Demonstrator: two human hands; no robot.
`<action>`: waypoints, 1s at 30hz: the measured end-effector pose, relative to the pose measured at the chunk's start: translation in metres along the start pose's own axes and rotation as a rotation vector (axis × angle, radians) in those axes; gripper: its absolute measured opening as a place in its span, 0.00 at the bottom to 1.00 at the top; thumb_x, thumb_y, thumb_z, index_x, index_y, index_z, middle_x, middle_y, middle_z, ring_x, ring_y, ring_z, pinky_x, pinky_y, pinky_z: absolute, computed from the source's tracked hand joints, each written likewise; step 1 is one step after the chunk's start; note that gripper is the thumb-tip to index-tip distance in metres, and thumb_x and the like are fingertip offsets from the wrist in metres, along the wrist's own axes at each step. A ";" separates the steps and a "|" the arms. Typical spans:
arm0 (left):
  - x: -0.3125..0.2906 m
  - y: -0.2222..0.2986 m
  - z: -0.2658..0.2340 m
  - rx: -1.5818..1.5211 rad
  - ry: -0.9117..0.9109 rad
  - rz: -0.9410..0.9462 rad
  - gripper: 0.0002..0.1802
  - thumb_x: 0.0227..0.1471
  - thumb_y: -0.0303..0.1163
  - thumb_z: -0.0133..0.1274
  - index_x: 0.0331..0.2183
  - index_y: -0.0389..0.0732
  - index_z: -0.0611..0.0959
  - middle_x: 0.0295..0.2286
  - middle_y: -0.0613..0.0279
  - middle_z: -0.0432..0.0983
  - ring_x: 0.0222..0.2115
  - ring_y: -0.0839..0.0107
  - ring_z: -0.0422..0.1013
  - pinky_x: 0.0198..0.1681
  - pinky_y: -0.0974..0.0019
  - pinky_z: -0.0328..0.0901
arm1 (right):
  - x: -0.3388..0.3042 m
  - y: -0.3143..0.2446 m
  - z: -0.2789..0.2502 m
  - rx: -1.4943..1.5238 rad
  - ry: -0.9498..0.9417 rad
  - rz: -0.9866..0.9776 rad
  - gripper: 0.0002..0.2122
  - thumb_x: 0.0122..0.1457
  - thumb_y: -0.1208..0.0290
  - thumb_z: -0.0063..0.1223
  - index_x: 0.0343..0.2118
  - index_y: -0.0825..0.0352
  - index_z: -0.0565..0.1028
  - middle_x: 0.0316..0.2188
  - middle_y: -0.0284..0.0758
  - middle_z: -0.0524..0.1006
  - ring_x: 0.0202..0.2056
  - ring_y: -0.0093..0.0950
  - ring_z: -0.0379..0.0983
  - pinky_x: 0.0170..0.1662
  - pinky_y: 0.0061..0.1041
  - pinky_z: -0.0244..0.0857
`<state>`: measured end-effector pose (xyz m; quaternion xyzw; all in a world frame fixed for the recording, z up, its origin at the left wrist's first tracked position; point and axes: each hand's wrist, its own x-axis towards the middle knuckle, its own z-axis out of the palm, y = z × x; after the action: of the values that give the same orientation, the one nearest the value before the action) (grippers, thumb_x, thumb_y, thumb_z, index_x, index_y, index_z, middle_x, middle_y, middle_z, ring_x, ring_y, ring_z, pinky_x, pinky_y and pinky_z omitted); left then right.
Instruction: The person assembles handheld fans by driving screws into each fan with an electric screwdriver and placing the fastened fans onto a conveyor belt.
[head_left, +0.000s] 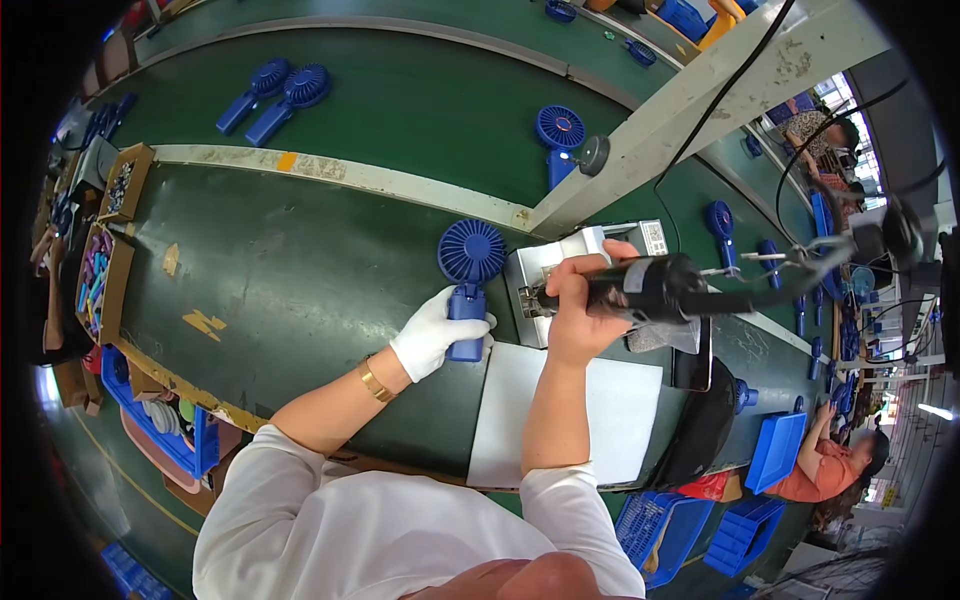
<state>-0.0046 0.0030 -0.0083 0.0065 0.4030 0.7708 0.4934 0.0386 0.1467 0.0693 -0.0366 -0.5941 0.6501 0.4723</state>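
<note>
My left hand (428, 334), in a white glove, is closed around the handle of a blue handheld fan (471, 252). The fan's round grille points away from me, above the dark green bench. My bare right hand (578, 312) grips a black electric screwdriver (650, 286) held nearly level. Its tip points left, at the front of a silver metal box (517, 285), which looks like a screw feeder. My fingers partly cover the box, so I cannot tell whether the tip touches it.
A white sheet (620, 420) lies below my right forearm. Beyond a pale rail, several blue fans (303, 88) rest on the green conveyor (400, 95). A white post (640, 130) rises beside the box. Cardboard trays (118, 290) stand left; blue crates (660, 530) and another person (825, 465) are right.
</note>
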 end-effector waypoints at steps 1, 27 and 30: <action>0.000 -0.001 0.000 0.027 -0.032 -0.001 0.22 0.43 0.21 0.55 0.41 0.37 0.66 0.32 0.55 0.72 0.27 0.67 0.73 0.33 0.64 0.70 | 0.000 0.005 0.001 0.019 -0.003 -0.014 0.26 0.38 0.93 0.54 0.44 0.72 0.64 0.22 0.32 0.70 0.23 0.17 0.65 0.27 0.14 0.61; -0.002 -0.011 0.007 0.585 0.174 0.127 0.21 0.36 0.35 0.58 0.34 0.35 0.74 0.26 0.61 0.74 0.26 0.74 0.70 0.33 0.71 0.65 | -0.032 0.044 0.031 0.342 -0.151 0.246 0.24 0.50 0.65 0.57 0.47 0.61 0.59 0.18 0.32 0.66 0.19 0.20 0.60 0.22 0.21 0.58; -0.001 -0.011 0.007 0.640 0.193 0.156 0.22 0.37 0.36 0.58 0.35 0.34 0.74 0.27 0.60 0.75 0.27 0.73 0.71 0.33 0.70 0.66 | -0.034 0.049 0.031 0.356 -0.148 0.231 0.23 0.50 0.66 0.56 0.47 0.61 0.59 0.18 0.32 0.66 0.19 0.20 0.61 0.23 0.21 0.58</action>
<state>0.0068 0.0086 -0.0102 0.1191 0.6676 0.6375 0.3657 0.0108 0.1087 0.0210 0.0274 -0.4949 0.7953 0.3490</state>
